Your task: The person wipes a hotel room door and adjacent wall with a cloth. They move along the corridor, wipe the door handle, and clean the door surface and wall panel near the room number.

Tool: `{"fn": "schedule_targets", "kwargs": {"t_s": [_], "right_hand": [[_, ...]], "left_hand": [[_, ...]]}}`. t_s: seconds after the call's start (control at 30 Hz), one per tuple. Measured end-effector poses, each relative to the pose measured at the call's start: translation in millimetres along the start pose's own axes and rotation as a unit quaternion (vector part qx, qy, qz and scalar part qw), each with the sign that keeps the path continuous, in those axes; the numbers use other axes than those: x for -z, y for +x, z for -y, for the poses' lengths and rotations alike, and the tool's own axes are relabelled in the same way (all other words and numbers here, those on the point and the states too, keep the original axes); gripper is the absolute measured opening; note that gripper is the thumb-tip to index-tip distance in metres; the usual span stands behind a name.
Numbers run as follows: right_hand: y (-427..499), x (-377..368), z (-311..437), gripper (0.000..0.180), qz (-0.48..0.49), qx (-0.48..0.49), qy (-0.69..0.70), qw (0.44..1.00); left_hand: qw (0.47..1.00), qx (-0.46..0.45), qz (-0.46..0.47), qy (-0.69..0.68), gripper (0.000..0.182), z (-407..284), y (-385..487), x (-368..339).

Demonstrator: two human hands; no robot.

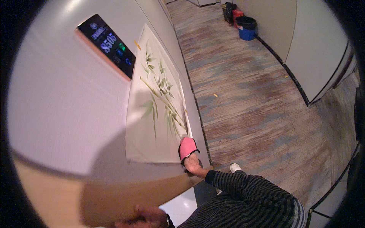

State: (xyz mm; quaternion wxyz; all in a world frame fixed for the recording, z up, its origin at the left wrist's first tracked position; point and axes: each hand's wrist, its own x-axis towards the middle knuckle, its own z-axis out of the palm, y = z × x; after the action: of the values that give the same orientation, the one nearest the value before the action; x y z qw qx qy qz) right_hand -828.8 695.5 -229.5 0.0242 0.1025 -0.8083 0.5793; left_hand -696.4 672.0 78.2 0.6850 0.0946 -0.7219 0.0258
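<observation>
A pale sheet (148, 122) with a printed green bamboo picture lies flat against the light wall in front of me. My right hand (193, 162) is at the sheet's lower right corner. Its fingers are covered by a pink mitt (188, 147) with black edging, so their pose is hidden. At the bottom edge of the view, in shadow and blurred, my left hand (148, 218) appears with fingers apart and nothing seen in it. It is nearest to the brown wood-look panel (125, 193) below the wall.
A lit dark sign (107, 44) bearing writing juts from the wall beside the sheet. Small yellow pieces (216, 95) lie on the patterned carpet (242, 119). A blue bucket (247, 32) and a red container (237, 15) stand along the far wall. A wall corner (308, 104) projects at right.
</observation>
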Motion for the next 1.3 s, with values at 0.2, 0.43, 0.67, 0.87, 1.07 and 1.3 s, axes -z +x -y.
{"fn": "schedule_targets", "kwargs": {"t_s": [0.2, 0.43, 0.67, 0.87, 1.07, 1.3], "right_hand": [[-54, 27, 29, 0.034, -0.023, -0.037, 0.109, 0.993], [-21, 100, 140, 0.031, -0.062, -0.073, 0.319, 0.943], [-60, 130, 228, 0.039, -0.127, 0.373, 0.094, 0.914], [-110, 91, 150, 0.050, -0.023, 0.105, 0.147, 0.983], [-104, 107, 164, 0.033, -0.130, 0.267, 0.139, 0.945], [-41, 140, 253, 0.043, 0.059, 0.346, 0.133, 0.927]], "left_hand": [[0.990, -0.099, 0.086, -0.051, 0.051, 7, 5, 4], [0.983, -0.143, 0.098, -0.062, 0.046, 11, 8, 4], [0.987, -0.125, 0.073, -0.069, 0.036, 22, 1, -7], [0.984, -0.126, 0.078, -0.099, 0.031, 32, -24, -5], [0.988, -0.063, 0.092, -0.111, 0.034, 33, -46, -7], [0.992, -0.022, 0.096, -0.077, 0.061, 42, -79, 4]]}}
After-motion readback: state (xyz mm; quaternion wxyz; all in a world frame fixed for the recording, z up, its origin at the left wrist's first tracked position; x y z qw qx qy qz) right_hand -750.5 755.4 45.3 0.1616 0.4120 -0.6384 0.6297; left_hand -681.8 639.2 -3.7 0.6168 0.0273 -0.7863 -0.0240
